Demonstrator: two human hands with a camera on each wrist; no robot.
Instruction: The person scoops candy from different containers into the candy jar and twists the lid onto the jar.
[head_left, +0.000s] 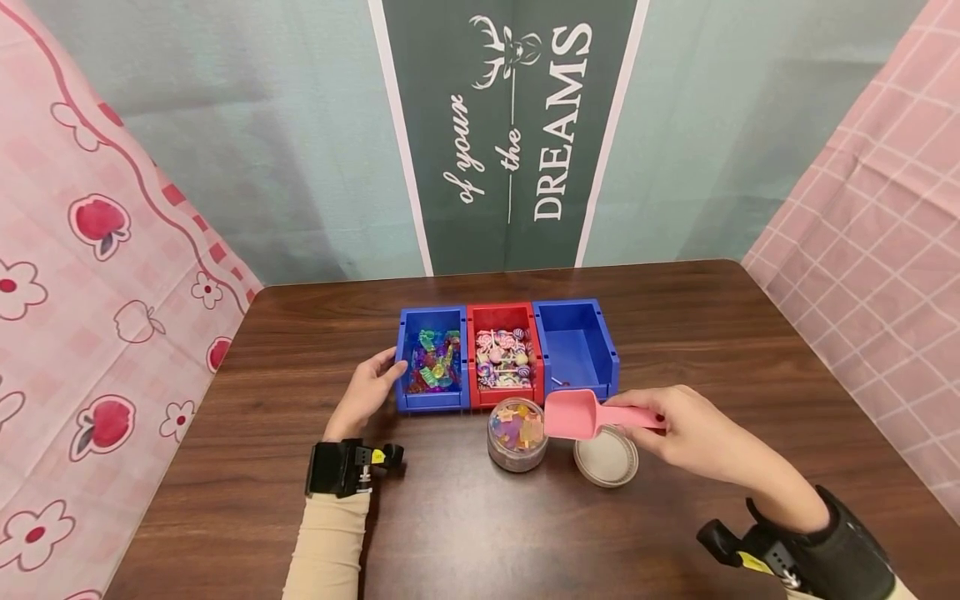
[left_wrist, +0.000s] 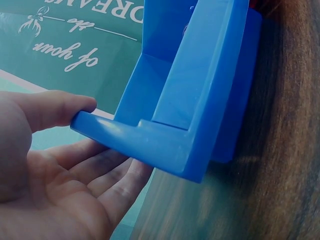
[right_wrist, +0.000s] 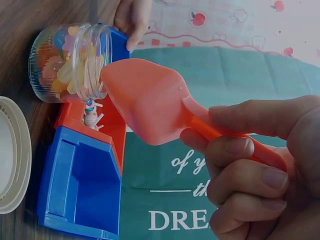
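Note:
My right hand (head_left: 678, 425) grips the handle of a pink scoop (head_left: 572, 414), whose bowl hangs beside the mouth of a clear jar (head_left: 517, 435) of colourful star and other shaped pieces. In the right wrist view the fingers curl round the scoop (right_wrist: 145, 100). My left hand (head_left: 365, 390) is at the left blue bin (head_left: 431, 402); in the left wrist view the thumb lies on the rim of that bin (left_wrist: 175, 135) and the fingers lie against its outer side. Translucent coloured pieces (head_left: 437, 367) fill this bin. Lollipop-like pieces (head_left: 504, 358) lie in the red bin (head_left: 502, 315) beside it.
The right blue bin (head_left: 573, 337) adjoins the red one and has a small dark piece near its front. A round pale lid (head_left: 606, 457) lies on the brown table (head_left: 465, 533) right of the jar. Fabric curtains (head_left: 300, 167) stand behind the table and at both sides.

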